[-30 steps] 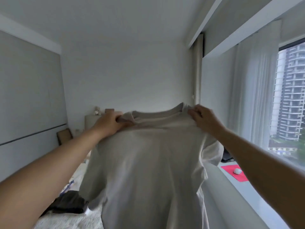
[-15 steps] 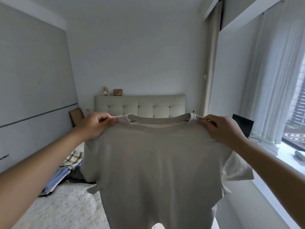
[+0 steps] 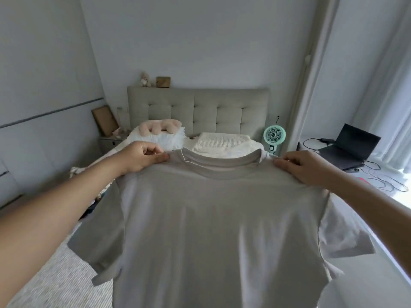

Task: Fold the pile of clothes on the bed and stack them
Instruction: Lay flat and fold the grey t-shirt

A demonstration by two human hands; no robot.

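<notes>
While each hand (image 3: 142, 155) (image 3: 304, 166) pinches the grey T-shirt (image 3: 213, 230), a tufted headboard (image 3: 211, 110) backs the bed (image 3: 55, 283).

I see the t-shirt (image 3: 218, 230) hanging spread between my left hand (image 3: 142, 157) and right hand (image 3: 304, 166), screening most of the bed (image 3: 51, 278) below. The striped cover at lower left lies bare, open to a hand. Beyond the collar, two pillows (image 3: 222, 142) and a plush toy (image 3: 159, 127) block the head end. To the right, a fan (image 3: 274, 134), a laptop (image 3: 349, 147) and loose cables (image 3: 387, 181) crowd the window ledge.
</notes>
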